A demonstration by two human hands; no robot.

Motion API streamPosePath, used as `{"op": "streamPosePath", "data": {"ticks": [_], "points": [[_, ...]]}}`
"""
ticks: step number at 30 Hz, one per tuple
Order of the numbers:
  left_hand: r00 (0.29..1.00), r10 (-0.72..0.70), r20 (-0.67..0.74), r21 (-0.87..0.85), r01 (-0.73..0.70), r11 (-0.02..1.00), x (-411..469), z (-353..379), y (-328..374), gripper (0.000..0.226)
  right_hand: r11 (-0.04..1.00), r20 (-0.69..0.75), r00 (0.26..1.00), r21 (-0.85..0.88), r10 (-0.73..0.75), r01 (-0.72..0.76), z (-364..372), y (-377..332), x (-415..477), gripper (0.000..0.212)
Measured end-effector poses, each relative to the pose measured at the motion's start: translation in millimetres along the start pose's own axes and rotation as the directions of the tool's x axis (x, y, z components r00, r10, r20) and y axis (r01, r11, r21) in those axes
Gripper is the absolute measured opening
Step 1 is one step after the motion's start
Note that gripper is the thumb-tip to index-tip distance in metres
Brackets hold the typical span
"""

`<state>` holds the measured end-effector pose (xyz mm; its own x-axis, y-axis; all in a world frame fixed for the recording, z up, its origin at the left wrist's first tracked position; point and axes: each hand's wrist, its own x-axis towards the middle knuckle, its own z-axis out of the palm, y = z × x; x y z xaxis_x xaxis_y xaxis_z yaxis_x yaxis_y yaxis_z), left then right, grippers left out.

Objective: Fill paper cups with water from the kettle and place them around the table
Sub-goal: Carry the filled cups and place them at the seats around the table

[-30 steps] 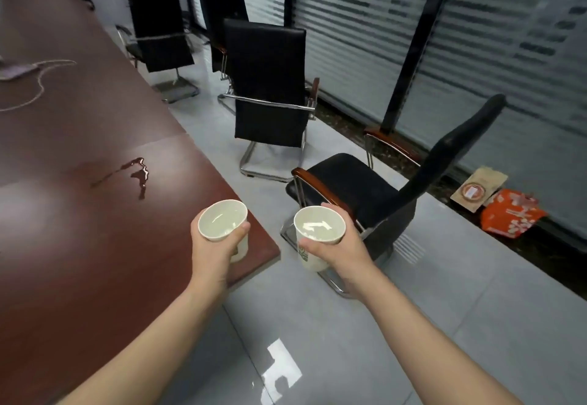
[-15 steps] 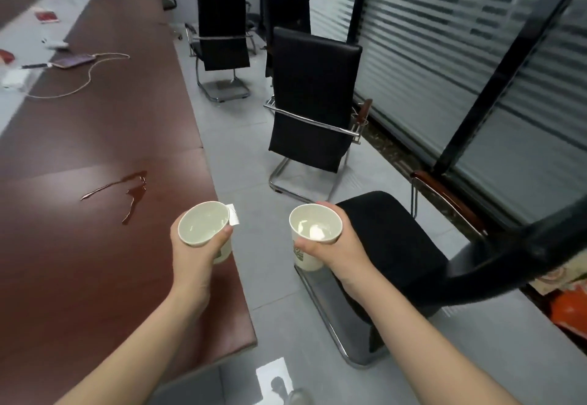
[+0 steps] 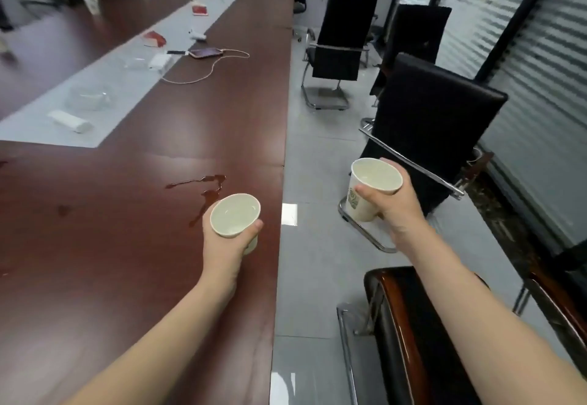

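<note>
My left hand (image 3: 230,242) grips a white paper cup (image 3: 234,216) with water in it, held just above the dark red table (image 3: 111,261) near its right edge. My right hand (image 3: 392,206) holds a second water-filled paper cup (image 3: 373,182) with a green print, out over the grey floor beside the table. Both cups are upright. Two more paper cups (image 3: 91,4) stand far off at the table's left back. No kettle is in view.
A water spill (image 3: 203,187) lies on the table just beyond the left cup. A phone (image 3: 205,52) with its cable, boxes and small items sit along the grey centre strip. Black chairs (image 3: 425,125) line the aisle to the right; one chair (image 3: 413,334) is directly below my right arm.
The view has swung left and forward along the table. Both hands still carry their cups; the left cup now hangs over the tabletop near the spill, and the hands are farther apart.
</note>
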<state>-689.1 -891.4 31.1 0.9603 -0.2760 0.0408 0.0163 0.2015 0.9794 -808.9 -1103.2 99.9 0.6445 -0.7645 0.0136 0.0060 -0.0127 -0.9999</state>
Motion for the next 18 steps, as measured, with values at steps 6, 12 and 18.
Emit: {"op": "streamPosePath", "data": {"ticks": [6, 12, 18], "points": [[0.988, 0.029, -0.152, 0.016, -0.027, 1.0, 38, -31, 0, 0.063, 0.999, 0.149, 0.989, -0.034, -0.015, 0.02, 48, -17, 90, 0.069], [0.93, 0.026, -0.366, 0.01, -0.024, 1.0, 74, -66, -9, 0.064, 0.998, 0.356, 0.933, -0.009, -0.052, 0.059, 130, 1, 171, 0.088], [0.786, 0.039, -0.616, 0.016, -0.036, 0.999, 109, -83, -21, 0.073, 0.999, 0.618, 0.786, -0.011, -0.018, 0.032, 228, 42, 231, 0.073]]}}
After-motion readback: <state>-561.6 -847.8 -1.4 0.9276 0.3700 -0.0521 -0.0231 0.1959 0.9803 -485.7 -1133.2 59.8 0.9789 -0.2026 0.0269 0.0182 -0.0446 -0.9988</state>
